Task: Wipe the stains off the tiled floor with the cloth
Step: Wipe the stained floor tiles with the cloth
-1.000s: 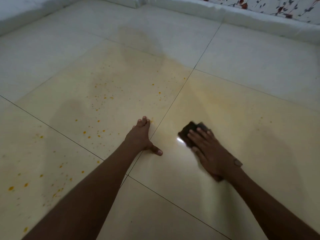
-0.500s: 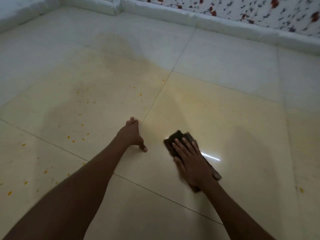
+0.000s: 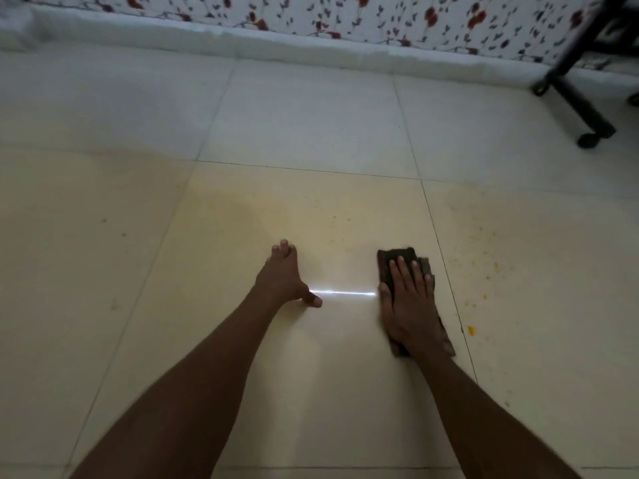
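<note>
A dark brown cloth [image 3: 401, 256] lies flat on the cream tiled floor [image 3: 311, 392]. My right hand [image 3: 409, 302] presses on it with fingers spread, covering most of the cloth. My left hand [image 3: 285, 276] rests on the same tile, fingers together, thumb out, holding nothing. Orange stains [image 3: 470, 329] and small specks [image 3: 496, 266] dot the tile just right of the cloth. A few faint specks [image 3: 114, 304] mark the tiles at the left.
A floral-patterned wall [image 3: 345, 19] with a white skirting [image 3: 276, 50] runs along the far side. A black furniture leg on a caster [image 3: 587, 122] stands at the far right. A bright streak of reflected light [image 3: 342, 292] lies between my hands.
The view has swung right, bringing the wall and the black leg into sight. My right hand has slid the cloth rightward toward a tile joint; my left hand stays planted.
</note>
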